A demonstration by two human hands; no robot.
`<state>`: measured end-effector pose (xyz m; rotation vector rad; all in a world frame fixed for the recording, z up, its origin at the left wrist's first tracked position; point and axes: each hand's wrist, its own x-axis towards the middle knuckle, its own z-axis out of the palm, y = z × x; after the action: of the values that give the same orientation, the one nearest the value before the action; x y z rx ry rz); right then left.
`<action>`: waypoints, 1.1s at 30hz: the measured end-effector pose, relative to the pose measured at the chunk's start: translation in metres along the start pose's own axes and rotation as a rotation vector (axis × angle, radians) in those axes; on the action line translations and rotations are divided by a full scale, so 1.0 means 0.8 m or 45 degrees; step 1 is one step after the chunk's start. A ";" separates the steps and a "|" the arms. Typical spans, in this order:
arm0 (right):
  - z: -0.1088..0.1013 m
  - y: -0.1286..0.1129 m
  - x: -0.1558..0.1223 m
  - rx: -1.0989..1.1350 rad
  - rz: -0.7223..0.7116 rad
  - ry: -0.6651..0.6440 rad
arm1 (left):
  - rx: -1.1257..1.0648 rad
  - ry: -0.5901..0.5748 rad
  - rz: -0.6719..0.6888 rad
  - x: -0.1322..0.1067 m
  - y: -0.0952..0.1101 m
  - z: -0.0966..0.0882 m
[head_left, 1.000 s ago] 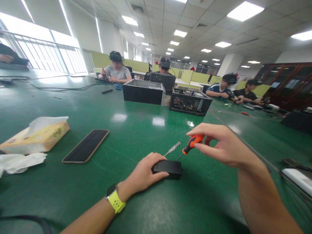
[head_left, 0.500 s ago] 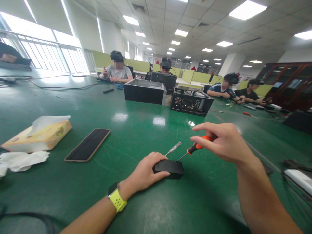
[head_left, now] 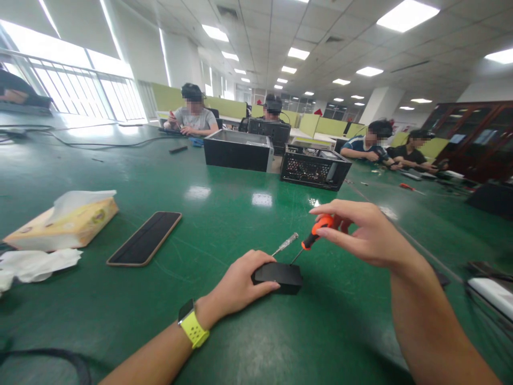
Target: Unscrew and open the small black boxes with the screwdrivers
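Note:
A small black rectangular block (head_left: 284, 274) lies on the green tabletop (head_left: 224, 224). My left hand (head_left: 242, 283) is closed around its left end, thumb on the near side and fingers over the far side. My right hand (head_left: 360, 230) holds an orange-and-black screwdriver (head_left: 311, 239) by the end of its handle, between thumb and fingers. The screwdriver leans to the right, and its tip meets the block's far top edge; whatever is under the tip is too small to make out. Behind the block lies a clear-handled screwdriver (head_left: 287, 243), partly hidden by my left hand.
To the left are a phone (head_left: 145, 239), a tissue pack (head_left: 72, 222) and crumpled tissue (head_left: 40, 266). Two open metal cases (head_left: 236, 154) (head_left: 315, 172) stand farther back. Several people work around the table. A white device with cables (head_left: 491, 299) lies at right.
My right hand's fingers have closed onto the orange handle, and the screwdriver has tipped more upright, its handle moving left and up. My left hand and the block stay put.

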<state>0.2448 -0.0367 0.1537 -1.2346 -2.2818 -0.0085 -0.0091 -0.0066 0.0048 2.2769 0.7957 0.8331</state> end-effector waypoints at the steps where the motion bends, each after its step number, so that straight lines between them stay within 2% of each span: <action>1: 0.000 0.000 0.000 -0.027 0.022 0.025 | 0.002 0.001 0.000 0.000 0.000 0.000; 3: 0.000 0.000 0.000 -0.061 0.044 0.053 | 0.005 0.001 -0.001 0.001 0.000 0.000; 8: 0.001 -0.001 0.001 0.056 -0.001 -0.041 | 0.006 0.006 -0.001 0.002 0.000 0.000; 11: 0.001 -0.001 0.001 -0.021 0.053 0.016 | 0.014 0.003 -0.004 0.001 0.000 0.000; 15: 0.004 0.000 0.001 0.095 0.017 -0.016 | 0.019 -0.002 -0.007 0.001 -0.002 0.000; 19: 0.010 0.005 0.002 0.059 0.078 0.086 | 0.018 0.007 -0.008 0.000 -0.003 0.001; 26: 0.006 0.000 0.001 0.350 -0.039 -0.123 | -0.005 0.007 -0.006 -0.001 -0.001 0.002; 29: 0.004 -0.002 -0.001 0.251 -0.041 -0.070 | 0.000 0.005 -0.015 0.000 -0.002 0.001; 33: 0.004 -0.001 -0.002 -0.007 0.124 0.031 | 0.010 0.008 -0.021 0.000 -0.003 0.001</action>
<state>0.2430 -0.0375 0.1503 -1.3399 -2.1999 0.0058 -0.0090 -0.0053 0.0027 2.2726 0.8211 0.8313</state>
